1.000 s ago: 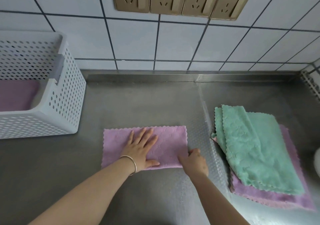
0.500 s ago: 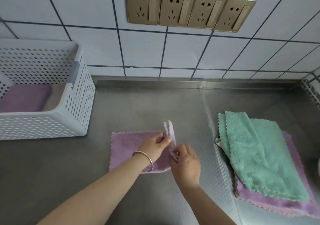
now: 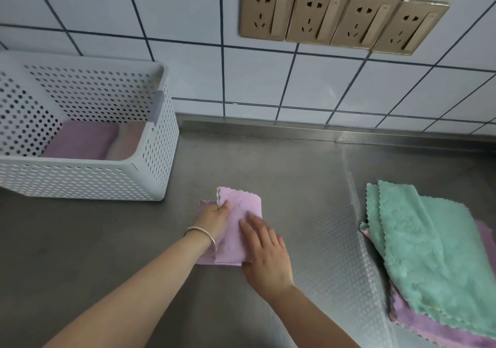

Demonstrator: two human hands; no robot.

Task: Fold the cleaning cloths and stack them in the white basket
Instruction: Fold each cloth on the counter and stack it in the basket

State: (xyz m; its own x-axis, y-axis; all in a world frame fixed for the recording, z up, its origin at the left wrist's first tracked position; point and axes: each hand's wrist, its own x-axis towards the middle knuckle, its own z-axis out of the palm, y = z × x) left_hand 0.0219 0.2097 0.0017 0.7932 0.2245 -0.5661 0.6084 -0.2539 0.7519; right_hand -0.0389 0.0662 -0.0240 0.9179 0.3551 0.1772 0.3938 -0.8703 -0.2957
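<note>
Folding over since a second ago, the purple cloth (image 3: 236, 229) is now lying halved again on the surface (image 3: 94, 240) near the basket (image 3: 150, 176). Left hand (image 3: 214, 220) is pinching its edge; right hand (image 3: 264, 251) is pressing flat, fingers straight. Basket placement looks next.

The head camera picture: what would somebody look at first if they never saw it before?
Probably the two hands in the middle: the left hand pinches the edge of a folded purple cloth while the right hand presses it flat on the steel counter. Next, the green cloths piled at right, and the white basket at left.
</note>
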